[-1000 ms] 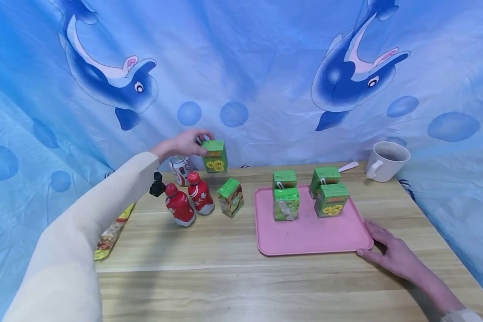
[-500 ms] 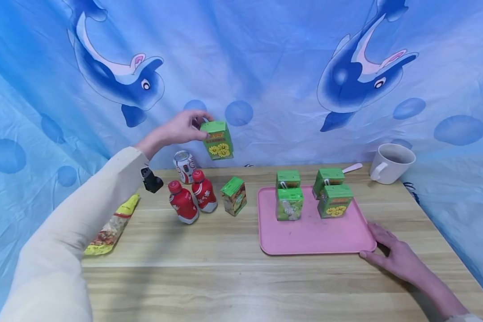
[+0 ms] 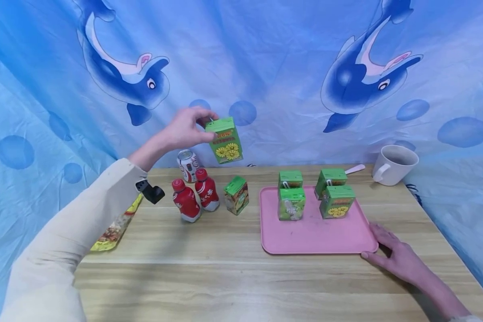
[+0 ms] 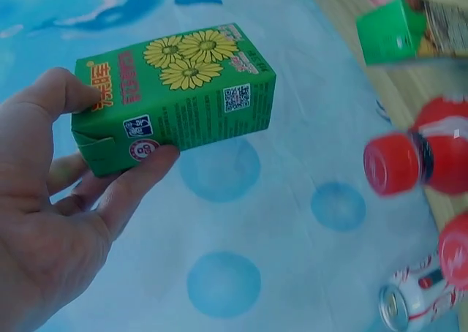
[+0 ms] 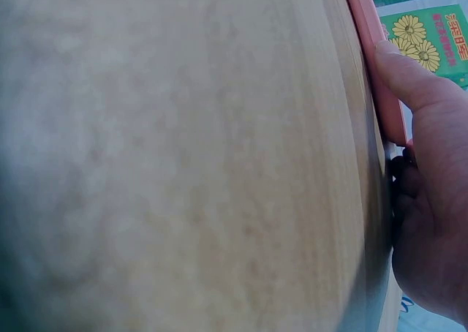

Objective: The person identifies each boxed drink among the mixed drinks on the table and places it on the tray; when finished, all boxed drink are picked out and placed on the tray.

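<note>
My left hand (image 3: 189,129) pinches a green drink carton (image 3: 227,145) with yellow flowers by its top end, held up in the air, tilted, above the back of the table. In the left wrist view, thumb and fingers lie on opposite sides of this carton (image 4: 175,98). My right hand (image 3: 400,259) grips the front right corner of a pink tray (image 3: 314,241), thumb at the front rim. Several green cartons stand on the tray, among them a flowered carton (image 3: 336,203) and a lighter green carton (image 3: 291,205). The right wrist view shows the thumb against the tray rim (image 5: 369,36).
Left of the tray stand a green-and-brown carton (image 3: 236,197), two red bottles (image 3: 186,201) and a can (image 3: 188,166). A yellow bag (image 3: 114,230) lies partly behind the left sleeve. At the back right are a white mug (image 3: 395,164) and a pale handle (image 3: 355,169).
My left hand has lifted the flowered carton up from the back of the table, slightly to the right, and tilted it. The right hand stays at the tray corner.
</note>
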